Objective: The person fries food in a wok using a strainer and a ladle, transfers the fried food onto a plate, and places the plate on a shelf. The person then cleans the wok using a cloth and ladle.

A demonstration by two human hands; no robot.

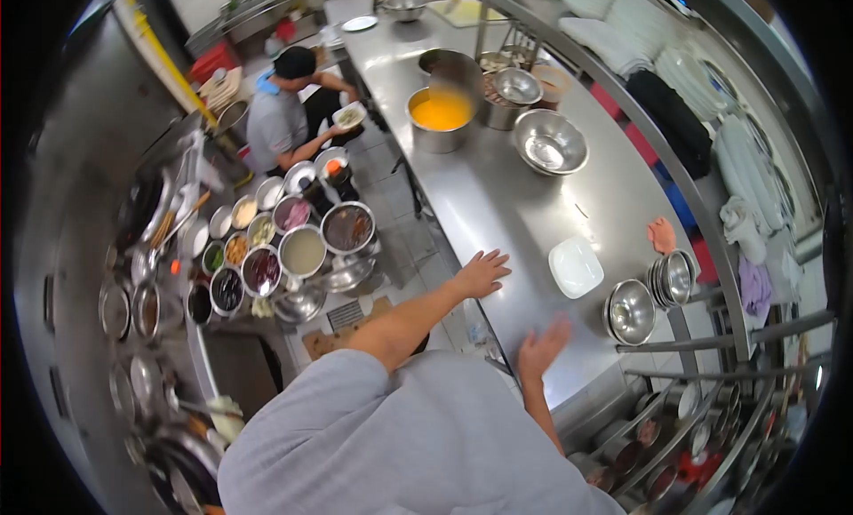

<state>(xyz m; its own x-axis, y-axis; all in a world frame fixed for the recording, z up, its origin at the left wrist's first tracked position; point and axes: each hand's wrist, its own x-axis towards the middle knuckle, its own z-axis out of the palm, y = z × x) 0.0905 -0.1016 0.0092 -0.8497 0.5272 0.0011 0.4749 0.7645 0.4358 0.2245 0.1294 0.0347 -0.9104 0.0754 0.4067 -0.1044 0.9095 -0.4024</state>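
Spread and unclenched at edge of table (498, 199): left hand (482, 273). Likewise right hand (544, 348) (blurred; contact with table unclear). White square dish (576, 267) on table, between left hand and stacked metal bowls (632, 311).

Left hand (482, 273) palm down, fingers spread, arm outstretched, right hand (544, 346) blurred

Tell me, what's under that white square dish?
Stainless-steel tabletop shows all around the white square dish; the patch directly beneath is covered and can't be seen.
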